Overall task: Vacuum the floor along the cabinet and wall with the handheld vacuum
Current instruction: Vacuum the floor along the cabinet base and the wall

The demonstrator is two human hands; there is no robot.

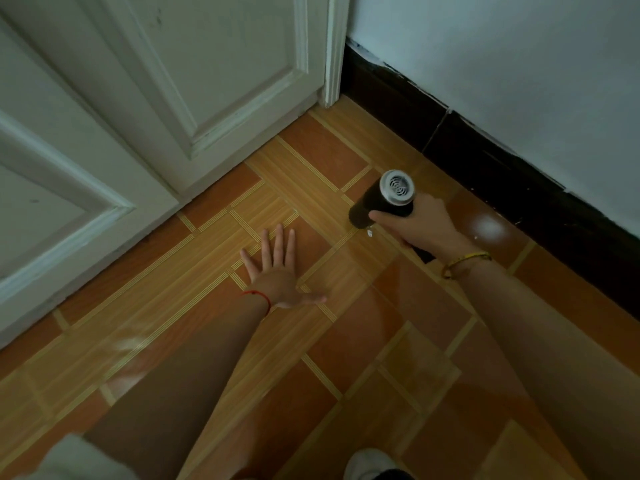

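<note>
Evidently, the handheld vacuum (pixel 380 201) was gripped by the right hand (pixel 420 227), nozzle down near the wall (pixel 502 64); the left hand (pixel 277 273) was splayed on the floor (pixel 346 341), seemingly for support

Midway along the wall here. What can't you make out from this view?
Nozzle of the vacuum: head view, its body hides it; floor contact unclear.
Handle: head view, mostly covered by the right hand.
White speck beside the vacuum: head view, too small to identify.
Skirting: head view, too dark to show dust.
White object at the bottom: cut off by the frame edge.
</note>
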